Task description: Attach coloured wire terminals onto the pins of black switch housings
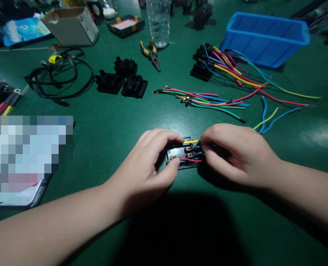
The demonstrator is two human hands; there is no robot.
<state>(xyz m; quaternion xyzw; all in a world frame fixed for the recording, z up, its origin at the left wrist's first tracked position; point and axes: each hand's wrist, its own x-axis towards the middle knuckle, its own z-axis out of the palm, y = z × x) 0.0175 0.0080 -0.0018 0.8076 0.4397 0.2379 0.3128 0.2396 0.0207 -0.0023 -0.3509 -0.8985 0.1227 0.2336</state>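
Block: black connector block [183,157], flat on the green table [111,122], low centre of view, between the two hands.
Look of block: small rectangular black plastic housing, open slots facing up, brass terminals glinting inside. Three wires are in it: yellow wire [190,142] along the far edge, blue wire [198,152] in the middle, red wire [190,159] nearest.
Left hand: left hand [149,166] clamps the block, index finger over the far edge and thumb on the near left corner, a narrow closed grip.
Right hand: right hand [232,155] is at the block's right edge, fingertips pinched shut on the yellow wire where it leaves the housing. The exact contact is hidden by the fingers.
Doing it well (judgement): hold the block square to the table, push each terminal straight along its slot, grip close to the terminal so the wire does not buckle, and keep seated wires clear.
Just beyond: loose wires [208,101], mixed colours with terminals fitted, lie apart from the block.
Further out: spare black blocks [122,79] left of centre, pliers [152,55] behind them, wired blocks [205,62] beside a blue bin [263,37].
Far left: coiled black cable [60,75] and a cardboard box [71,26].
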